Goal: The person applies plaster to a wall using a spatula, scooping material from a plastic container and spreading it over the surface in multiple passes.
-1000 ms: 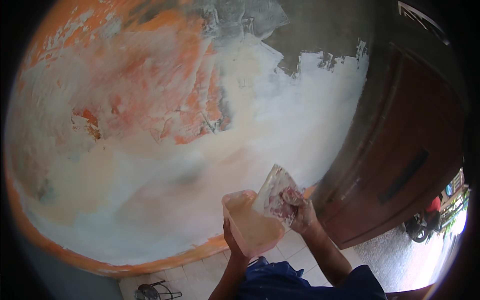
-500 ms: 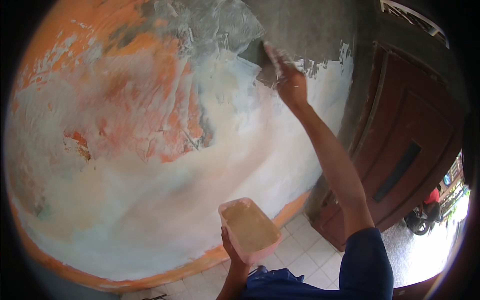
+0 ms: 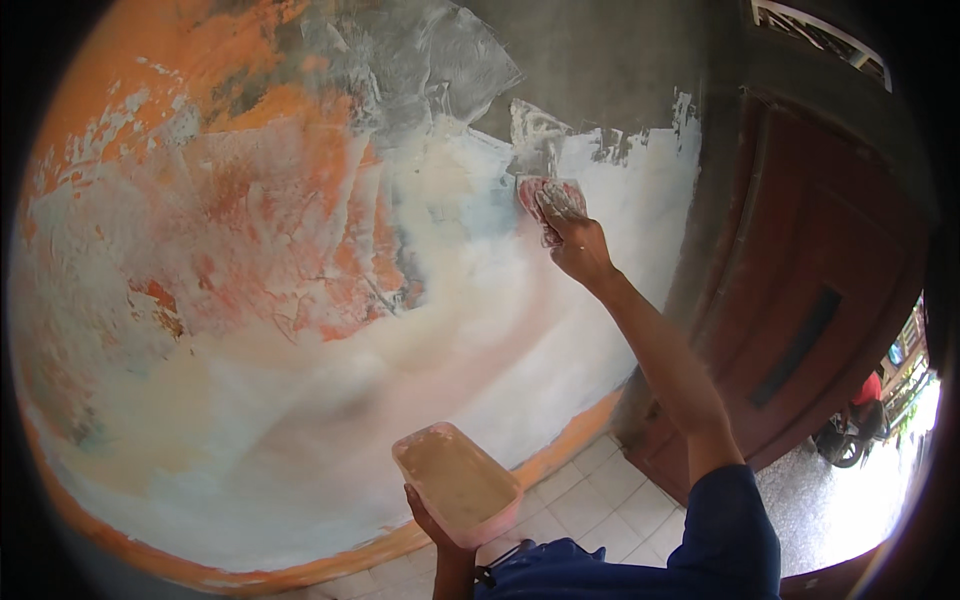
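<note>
i have two hands in view, and each has one thing in it. my right grip (image 3: 575, 232) is closed on one flat spreader (image 3: 528, 194), its face blotched red and white, with my fingers laid over it and pale paste smeared on them. the spreader is up at the wall (image 3: 640, 215), just below one pale, streaky smear (image 3: 535, 125) that sits over the grey part; i cannot tell how much of its edge touches.

my left grip (image 3: 430, 522) is clamped on one pink tub (image 3: 503, 516), holding it from its left side and lower end, low in front of my body and near the foot of the wall. the tub is tilted a little and carries one mass of beige paste (image 3: 460, 482); how deep it goes i cannot tell.

the one wall before me shows three main colours: orange at the upper left, grey at the top, and white across the middle and the right. one orange band (image 3: 575, 438) runs along its foot. below lie several pale floor tiles (image 3: 612, 492), too partly covered to count.

to my right stands one dark red door (image 3: 830, 240) with one dark strip (image 3: 797, 345) on it, and one pale-framed grille (image 3: 822, 35) is above. beyond the door i see one dark wheel (image 3: 848, 447). one blue sleeve (image 3: 732, 525) covers my upper right arm.
</note>
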